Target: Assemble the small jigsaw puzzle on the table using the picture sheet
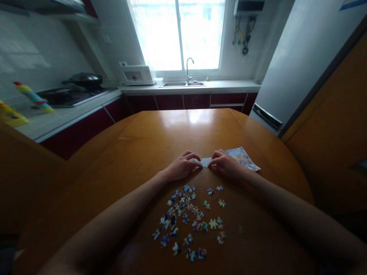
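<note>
A strip of joined jigsaw puzzle pieces [205,162], pale blue and white, lies flat on the wooden table [183,130]. My left hand [183,165] grips its left end, with thumb and fingers curled around the edge. At the opposite end my right hand [226,163] has its fingers closed on the strip too. Partly covered by the right hand and forearm is a printed picture sheet [243,157]. Nearer to me, between my forearms, many loose jigsaw pieces [183,202] are scattered in a heap, with several lying apart on the right.
Beyond the table, a counter holds a sink [174,84] with a tap, a white microwave [137,75] and a wok [86,80] on the stove. A fridge [298,57] stands at the right. Two colourful packages, one a bottle [34,98], are at the left.
</note>
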Demonstrator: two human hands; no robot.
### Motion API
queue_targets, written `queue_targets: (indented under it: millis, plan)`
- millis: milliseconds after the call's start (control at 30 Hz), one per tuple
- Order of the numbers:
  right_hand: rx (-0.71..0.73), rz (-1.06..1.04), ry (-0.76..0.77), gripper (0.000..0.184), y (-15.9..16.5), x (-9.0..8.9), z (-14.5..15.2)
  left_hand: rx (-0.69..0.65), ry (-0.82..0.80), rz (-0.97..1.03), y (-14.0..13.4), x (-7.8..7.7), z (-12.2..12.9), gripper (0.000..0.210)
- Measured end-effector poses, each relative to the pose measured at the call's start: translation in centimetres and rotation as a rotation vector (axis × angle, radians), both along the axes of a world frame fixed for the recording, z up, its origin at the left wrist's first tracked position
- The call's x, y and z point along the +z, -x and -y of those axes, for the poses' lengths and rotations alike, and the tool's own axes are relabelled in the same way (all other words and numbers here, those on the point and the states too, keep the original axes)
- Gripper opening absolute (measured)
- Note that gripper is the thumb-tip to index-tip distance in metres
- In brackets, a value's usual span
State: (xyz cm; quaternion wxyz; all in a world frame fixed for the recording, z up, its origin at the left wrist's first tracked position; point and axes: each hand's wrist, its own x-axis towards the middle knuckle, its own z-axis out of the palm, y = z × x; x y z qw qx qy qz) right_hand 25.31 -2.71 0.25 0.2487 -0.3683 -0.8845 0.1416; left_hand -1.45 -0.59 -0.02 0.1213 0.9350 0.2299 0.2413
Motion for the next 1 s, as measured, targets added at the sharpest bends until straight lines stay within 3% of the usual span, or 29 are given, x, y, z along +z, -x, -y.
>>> queue_targets:
  millis: [333, 633, 1000]
  plan:
    - [-0.064, -0.202, -0.061, 0.026, -0.3, 0.1, -0.4, 0.096, 0.008, 0.131, 0.0, 0.0, -0.3, 0.027]
    - [-0.102, -0.21, -0.057, 0.021, -0.5, 0.6, -0.2, 0.152, 0.003, 0.145, 0.1, -0.6, -0.7, 0.024]
    - [-0.123, -0.213, -0.044, 0.019, -1.0, 1.1, -0.3, 0.193, 0.023, 0.141, -0.1, -0.1, -0.5, 0.021]
